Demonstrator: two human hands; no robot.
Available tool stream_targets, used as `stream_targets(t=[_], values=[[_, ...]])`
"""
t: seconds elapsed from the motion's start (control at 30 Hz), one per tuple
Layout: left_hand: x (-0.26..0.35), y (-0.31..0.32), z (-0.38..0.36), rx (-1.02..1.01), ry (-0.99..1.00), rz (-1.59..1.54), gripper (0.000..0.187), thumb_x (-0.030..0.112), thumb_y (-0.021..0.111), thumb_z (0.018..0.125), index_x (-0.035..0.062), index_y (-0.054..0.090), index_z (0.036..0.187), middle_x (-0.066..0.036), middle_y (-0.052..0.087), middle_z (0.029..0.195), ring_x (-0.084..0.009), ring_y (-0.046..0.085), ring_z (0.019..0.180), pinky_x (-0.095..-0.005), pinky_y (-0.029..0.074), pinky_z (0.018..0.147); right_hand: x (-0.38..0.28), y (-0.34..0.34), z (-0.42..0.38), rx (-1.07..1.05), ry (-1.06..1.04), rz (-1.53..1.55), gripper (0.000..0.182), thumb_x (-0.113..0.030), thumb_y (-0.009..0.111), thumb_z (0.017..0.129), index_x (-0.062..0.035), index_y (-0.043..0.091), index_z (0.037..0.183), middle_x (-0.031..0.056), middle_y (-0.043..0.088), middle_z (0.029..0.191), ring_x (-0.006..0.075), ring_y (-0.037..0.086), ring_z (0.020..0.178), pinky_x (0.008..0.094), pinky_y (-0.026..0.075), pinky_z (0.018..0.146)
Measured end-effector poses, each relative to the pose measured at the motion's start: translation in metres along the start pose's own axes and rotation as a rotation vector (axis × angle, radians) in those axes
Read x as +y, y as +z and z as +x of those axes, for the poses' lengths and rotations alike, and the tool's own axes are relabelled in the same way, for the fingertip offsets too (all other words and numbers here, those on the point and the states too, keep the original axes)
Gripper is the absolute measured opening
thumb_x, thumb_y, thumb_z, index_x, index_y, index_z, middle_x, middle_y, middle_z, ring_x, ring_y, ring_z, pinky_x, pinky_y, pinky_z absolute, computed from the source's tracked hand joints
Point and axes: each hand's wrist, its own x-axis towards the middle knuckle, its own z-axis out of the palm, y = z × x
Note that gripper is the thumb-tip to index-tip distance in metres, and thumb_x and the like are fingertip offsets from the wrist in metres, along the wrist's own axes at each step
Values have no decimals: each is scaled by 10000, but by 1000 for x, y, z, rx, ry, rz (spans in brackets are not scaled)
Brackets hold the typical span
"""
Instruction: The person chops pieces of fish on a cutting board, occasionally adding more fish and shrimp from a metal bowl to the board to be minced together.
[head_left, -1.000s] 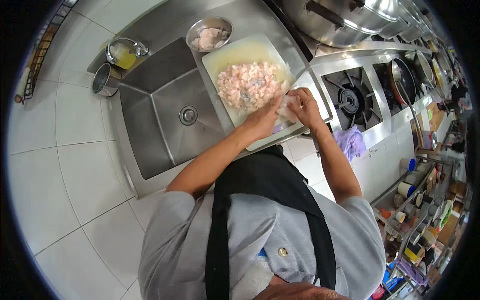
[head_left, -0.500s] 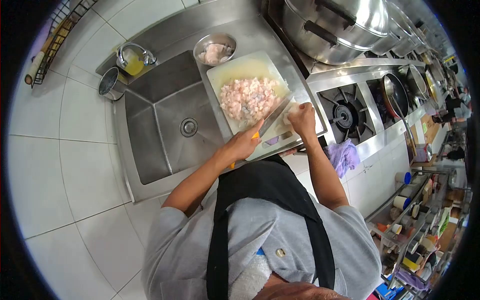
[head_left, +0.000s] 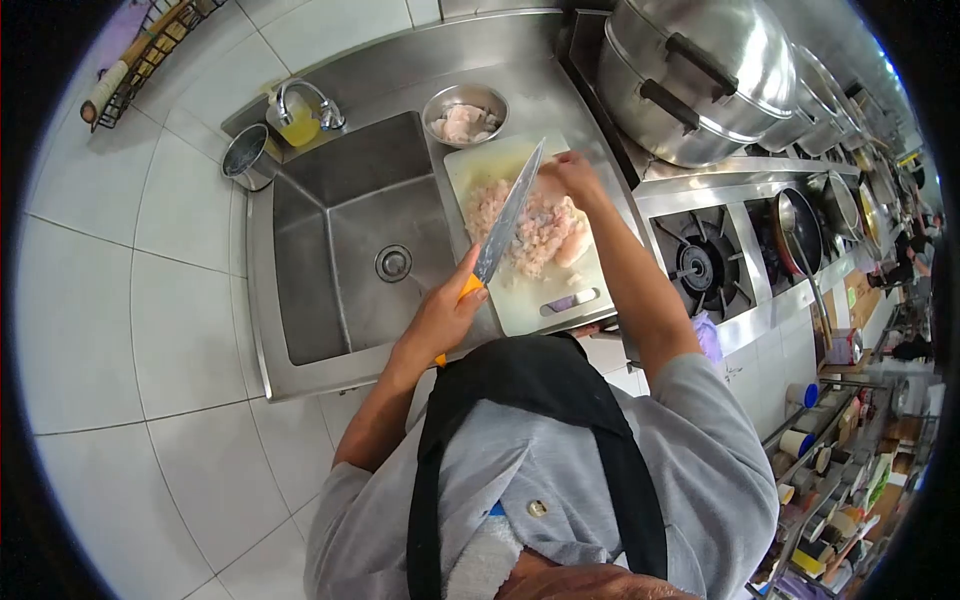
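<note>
Steel sink (head_left: 375, 215), centre-left — our left hand (head_left: 437, 318) grips a tapered knife (head_left: 510, 222), partly hiding diced meat (head_left: 541, 236); right hand (head_left: 576, 180), hold unclear.

And the left grip (head_left: 450, 312) is clasping the orange-handled knife (head_left: 511, 218), its blade slanting up across the cutting board (head_left: 520, 316)! The right grip (head_left: 572, 178) is working the far edge of the chopped pink flesh (head_left: 535, 240), blur hiding whether it's pinching any. A larger pale piece (head_left: 574, 244) is lying on the near right. Just beyond the board, a metal bowl (head_left: 438, 106) holding more flesh is sitting on the steel tabletop (head_left: 535, 85), the sink (head_left: 390, 200) gaping leftward.
</note>
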Motion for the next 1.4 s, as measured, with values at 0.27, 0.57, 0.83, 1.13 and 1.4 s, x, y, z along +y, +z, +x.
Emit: stream_targets(t=[0.27, 0.57, 0.83, 1.13, 1.4], values=[[-12, -4, -8, -1, -124, -41, 650, 163, 605, 970, 131, 337, 1561, -249, 664, 1132, -295, 676, 1014, -357, 495, 891, 81, -62, -77, -278, -394, -566, 371, -60, 709, 802, -106, 706, 1170, 158, 664, 1207, 338, 603, 1180, 401, 486, 1017], [-3, 18, 20, -208, -19, 104, 638, 237, 583, 979, 155, 337, 1562, -250, 654, 1162, -356, 661, 1080, -389, 492, 928, 94, -49, -110, -273, -535, -478, 348, -38, 738, 797, -89, 710, 1140, 106, 669, 1175, 289, 606, 1129, 372, 501, 955], [22, 25, 25, -347, 16, 354, 596, 228, 542, 1004, 176, 337, 1562, -276, 645, 1052, -461, 640, 967, -471, 505, 861, 120, -33, -145, 247, -559, -260, 224, -66, 744, 826, -47, 667, 1036, 138, 620, 1096, 326, 627, 1029, 388, 527, 865], [33, 34, 36, -506, 14, 583, 594, 213, 485, 1025, 179, 277, 1581, -283, 626, 1057, -472, 631, 928, -517, 501, 840, 112, -29, -140, 169, -501, -253, 158, -62, 704, 852, -20, 663, 998, 163, 652, 1024, 359, 632, 990, 417, 525, 844], [-30, 106, 86, -331, 221, 320, 591, 152, 486, 1013, 114, 276, 1564, -320, 590, 1274, -478, 595, 1139, -498, 475, 953, 119, -30, -135, 112, -526, -301, 171, -69, 715, 843, -31, 674, 1004, 156, 655, 1021, 358, 631, 986, 418, 527, 848]])
